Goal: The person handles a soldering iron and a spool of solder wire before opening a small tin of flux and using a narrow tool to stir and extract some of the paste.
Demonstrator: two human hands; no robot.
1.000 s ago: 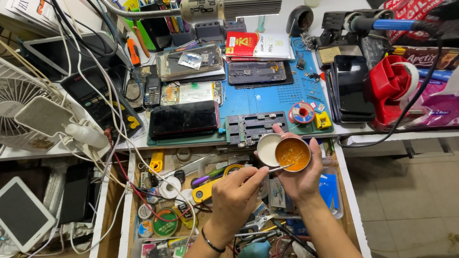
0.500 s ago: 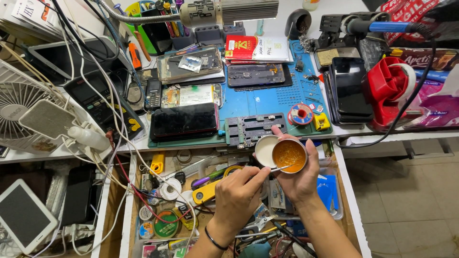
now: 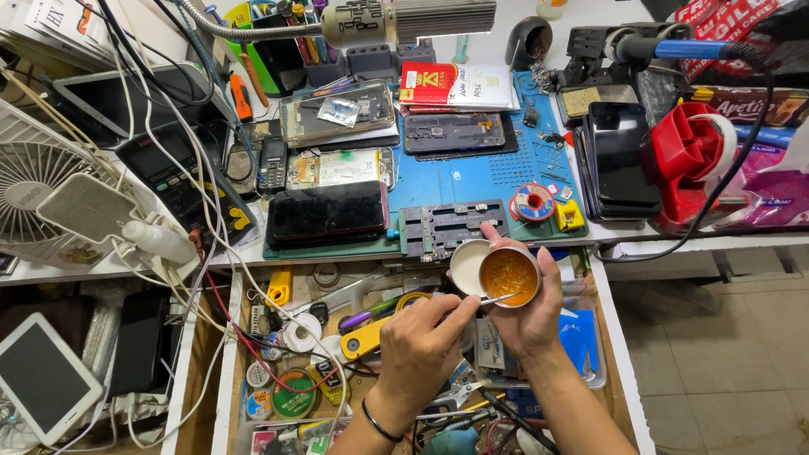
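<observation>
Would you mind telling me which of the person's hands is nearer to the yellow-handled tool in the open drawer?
Left. The left hand hovers just right of the yellow-handled tool, holding thin tweezers. The right hand is farther right, cradling the small round tin.

Bright, even light falls from overhead on the surface (image 3: pixel 472 181), with only soft, short shadows. The dark phone screens (image 3: pixel 327 212) carry faint glare. Focus is sharp throughout, though straight lines bow near the edges.
</observation>
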